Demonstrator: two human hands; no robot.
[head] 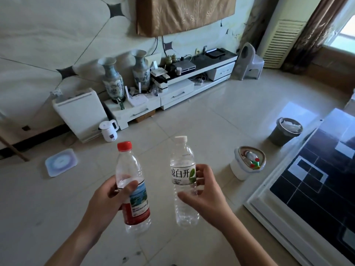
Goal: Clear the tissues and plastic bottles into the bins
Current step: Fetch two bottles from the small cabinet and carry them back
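My left hand grips a clear plastic bottle with a red cap and red label, held upright over the floor. My right hand grips a second clear bottle with a white cap and white label, also upright, just right of the first. To the right on the floor stands a white bin with plastic bottles inside. Farther back right is a dark grey bin holding white tissues.
A dark glass coffee table with a white frame fills the lower right beside the bins. A white TV stand with vases lines the far wall. A kettle and a square scale sit on the tiled floor at left.
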